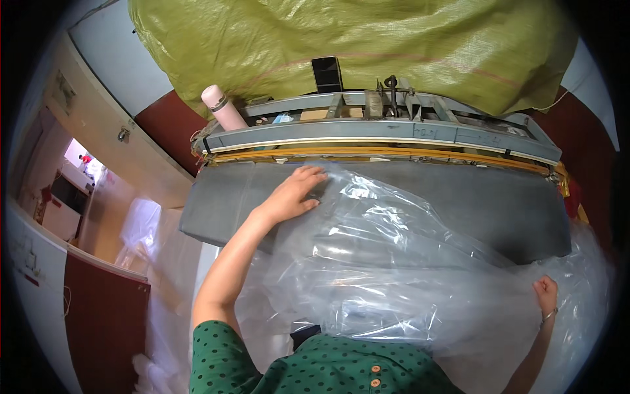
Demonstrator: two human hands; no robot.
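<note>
A large sheet of clear plastic film (367, 243) lies in folds over the grey padded bench top (485, 197) and hangs down the front towards my body. My left hand (293, 195) rests at the film's far left edge, palm down, with the fingers stretched out and the thumb apart. Off to the right, my right hand (546, 293) is closed in a fist at the film's right side and appears to grip a fold of it. What lies inside that fist is hidden.
Behind the bench top runs a grey metal frame (275, 136) with clamps. A pink flask (223, 107) and a phone (327, 74) stand there, against a yellow-green woven sheet (367, 33). An open door (108, 125) is at left, with more plastic film (141, 230) near it.
</note>
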